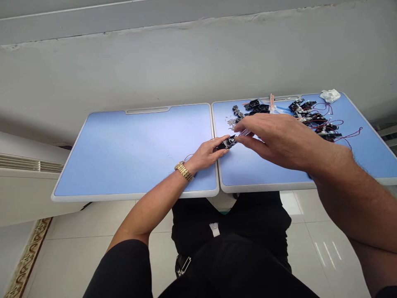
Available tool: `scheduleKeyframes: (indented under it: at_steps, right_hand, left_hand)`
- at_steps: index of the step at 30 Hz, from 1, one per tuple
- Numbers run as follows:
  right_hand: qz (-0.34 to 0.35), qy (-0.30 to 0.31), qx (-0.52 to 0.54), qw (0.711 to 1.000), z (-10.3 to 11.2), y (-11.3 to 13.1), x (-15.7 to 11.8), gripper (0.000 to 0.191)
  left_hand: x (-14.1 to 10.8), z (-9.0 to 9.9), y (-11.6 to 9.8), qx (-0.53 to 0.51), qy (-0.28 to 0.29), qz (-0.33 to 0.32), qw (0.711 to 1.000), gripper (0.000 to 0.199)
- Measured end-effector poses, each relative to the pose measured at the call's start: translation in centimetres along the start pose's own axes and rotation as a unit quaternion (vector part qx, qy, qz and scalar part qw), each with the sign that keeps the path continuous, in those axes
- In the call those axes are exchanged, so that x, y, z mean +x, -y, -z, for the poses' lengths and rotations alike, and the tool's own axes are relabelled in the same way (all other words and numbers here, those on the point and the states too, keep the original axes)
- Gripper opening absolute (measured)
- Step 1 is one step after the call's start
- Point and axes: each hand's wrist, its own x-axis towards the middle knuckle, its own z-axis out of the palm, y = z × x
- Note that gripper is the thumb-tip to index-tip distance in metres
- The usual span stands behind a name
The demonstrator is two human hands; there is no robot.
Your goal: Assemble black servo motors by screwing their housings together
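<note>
My left hand [206, 155], with a gold watch at its wrist, holds a small black part with a silvery piece [229, 142] between thumb and fingers, just right of the seam between the tables. A thin dark red wire [188, 156] shows by that wrist. My right hand [273, 138] comes in from the right with thumb and fingers pinched on a thin pale rod [245, 132]. The thumb tip is at the right end of the black part. Most of the rod is hidden by the fingers, so its kind cannot be told.
Two blue tabletops [139, 153] with pale rims stand side by side against a grey wall. On the right one lie small screws [231, 124], round black pieces [237, 111], black housings [256, 105], several wired black parts [328, 134] and crumpled white plastic [330, 96].
</note>
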Motion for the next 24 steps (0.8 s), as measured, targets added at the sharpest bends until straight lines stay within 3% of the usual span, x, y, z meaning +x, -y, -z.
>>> scheduleKeyframes:
  at_steps: [3, 11, 14, 19, 24]
  right_hand:
    - [0.020, 0.007, 0.022, 1.000, 0.0, -0.5, 0.1, 0.024]
    - [-0.060, 0.045, -0.159, 0.984, 0.7, 1.3, 0.9, 0.042]
    - [-0.061, 0.039, -0.134, 0.988, 0.8, 1.2, 1.0, 0.043]
    - [0.014, 0.047, -0.045, 0.998, 1.2, 0.4, 0.9, 0.033]
    - [-0.038, 0.060, -0.101, 0.992, 1.1, 0.7, 1.2, 0.038]
  left_hand:
    - [0.0, -0.1, 0.2, -0.011, -0.005, 0.002, 1.000, 0.058]
    - [0.1, -0.2, 0.3, 0.006, -0.008, 0.003, 1.000, 0.050]
    - [0.1, -0.3, 0.6, -0.006, -0.012, 0.000, 1.000, 0.054]
    - [0.1, -0.4, 1.1, -0.045, -0.014, 0.000, 0.999, 0.059]
    - [0.1, -0.4, 0.9, -0.051, -0.015, 0.012, 0.999, 0.060]
